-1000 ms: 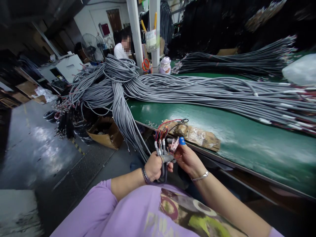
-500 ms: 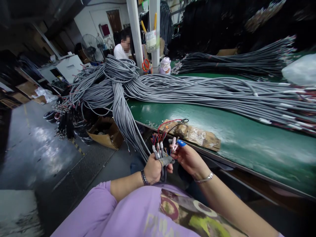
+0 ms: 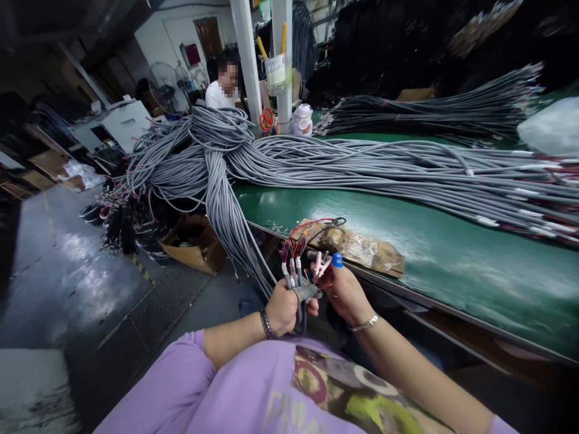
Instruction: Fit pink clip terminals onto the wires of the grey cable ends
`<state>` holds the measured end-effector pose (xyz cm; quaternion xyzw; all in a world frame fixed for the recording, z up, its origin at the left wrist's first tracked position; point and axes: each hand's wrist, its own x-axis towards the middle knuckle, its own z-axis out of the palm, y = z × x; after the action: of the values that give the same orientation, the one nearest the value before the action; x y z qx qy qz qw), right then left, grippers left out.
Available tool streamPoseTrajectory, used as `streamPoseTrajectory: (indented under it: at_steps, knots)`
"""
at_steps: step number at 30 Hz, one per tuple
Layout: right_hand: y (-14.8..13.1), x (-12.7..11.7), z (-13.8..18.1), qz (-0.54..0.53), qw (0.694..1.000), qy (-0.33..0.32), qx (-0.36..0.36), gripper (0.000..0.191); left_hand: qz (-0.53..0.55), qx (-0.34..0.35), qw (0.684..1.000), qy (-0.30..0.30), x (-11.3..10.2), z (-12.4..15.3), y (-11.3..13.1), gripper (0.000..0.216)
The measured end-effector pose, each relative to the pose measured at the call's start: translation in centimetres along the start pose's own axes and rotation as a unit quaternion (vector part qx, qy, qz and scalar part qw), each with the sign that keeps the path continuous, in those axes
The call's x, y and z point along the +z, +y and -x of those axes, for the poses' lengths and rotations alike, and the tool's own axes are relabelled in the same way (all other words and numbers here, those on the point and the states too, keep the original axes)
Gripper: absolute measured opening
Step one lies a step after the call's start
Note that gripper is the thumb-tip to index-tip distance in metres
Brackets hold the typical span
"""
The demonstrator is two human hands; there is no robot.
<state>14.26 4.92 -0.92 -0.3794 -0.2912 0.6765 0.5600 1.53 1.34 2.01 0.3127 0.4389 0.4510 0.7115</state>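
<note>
My left hand (image 3: 283, 308) is closed around several grey cables (image 3: 299, 276), whose white-banded ends point up. Thin coloured wires (image 3: 294, 247) fan out of those ends. A grey wrap (image 3: 306, 293) lies across the cables where my left thumb is; the thumb itself is hidden. Just right of the cables, my right hand (image 3: 347, 294) has its fingers bent together, and a thin red wire runs into them. My right thumb wears a blue cover (image 3: 337, 260) and points up. Beside it is a pale pink clip (image 3: 322, 265); what the clip bites on is unclear.
A wooden block (image 3: 373, 254) with a red and black lead sits at the front edge of the green bench (image 3: 452, 265). Behind it lies a long bundle of grey cables (image 3: 362, 163). A cardboard box (image 3: 194, 247) stands on the floor. A person (image 3: 221, 90) is farther back.
My right hand has turned, its thumb now upright and apart from the pink clip. A red wire now shows at its fingers. My left hand keeps its hold, shifted slightly right.
</note>
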Motion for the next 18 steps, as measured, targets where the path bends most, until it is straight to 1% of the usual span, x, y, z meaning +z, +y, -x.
streamPoseTrajectory:
  at_steps: [2, 3, 6, 11, 18]
  knots:
    - [0.1, 0.1, 0.0, 0.018, 0.999, 0.023, -0.018, 0.049, 0.0, -0.001, 1.0, -0.002, 0.0, 0.1, 0.0, 0.037]
    - [0.1, 0.2, 0.0, 0.011, 1.0, 0.018, -0.009, 0.049, 0.0, -0.001, 1.0, -0.002, 0.0, 0.1, 0.1, 0.038]
    - [0.0, 0.4, -0.3, -0.051, 0.997, -0.026, 0.045, 0.047, -0.001, 0.0, 1.0, -0.008, 0.0, 0.1, 0.1, 0.039]
    - [-0.5, 0.8, -0.4, -0.108, 0.99, -0.037, 0.078, 0.047, -0.007, -0.002, 1.0, 0.002, 0.1, -0.2, 0.0, 0.042]
    - [-0.6, 1.3, -0.4, -0.134, 0.988, 0.004, 0.073, 0.041, -0.025, -0.003, 1.0, 0.007, 0.0, -0.2, 0.0, 0.044]
